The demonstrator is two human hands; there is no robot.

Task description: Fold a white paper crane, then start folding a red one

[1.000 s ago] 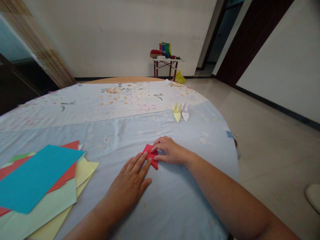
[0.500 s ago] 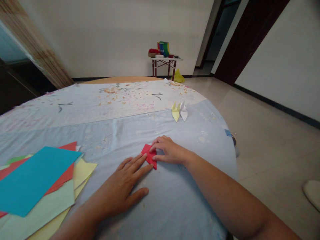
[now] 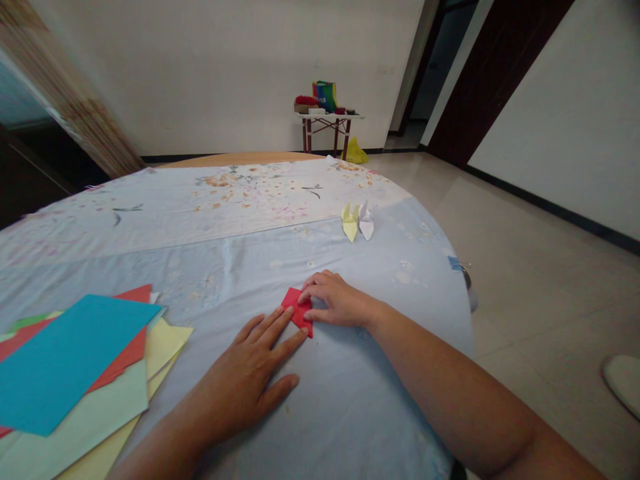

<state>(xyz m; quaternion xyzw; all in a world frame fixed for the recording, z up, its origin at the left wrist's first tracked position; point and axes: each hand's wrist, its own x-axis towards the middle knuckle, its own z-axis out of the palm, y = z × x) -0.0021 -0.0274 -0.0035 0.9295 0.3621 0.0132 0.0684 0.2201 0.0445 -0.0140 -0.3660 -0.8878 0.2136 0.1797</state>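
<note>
A small folded piece of red paper [image 3: 299, 316] lies on the cloth in front of me, its corners pointing up and down. My left hand [image 3: 249, 377] rests flat with fingers spread, its fingertips pressing the paper's left and lower edges. From the other side my right hand [image 3: 339, 300] curls thumb and fingers onto the paper's right edge, pinching it; the fingers cover part of that side. Farther off stand two origami figures with pointed tips, one yellow [image 3: 351, 225] and one white [image 3: 367, 223], side by side and touched by neither hand.
At left lies a loose stack of coloured sheets, a blue sheet [image 3: 75, 360] on top and pale green, red and yellow ones beneath. The round table's tablecloth [image 3: 240, 233] is floral. A small side table [image 3: 327, 117] with a colourful bag stands by the wall.
Both hands keep almost the same place on the red paper. The whole view has shifted very slightly; nothing else visibly moves.
</note>
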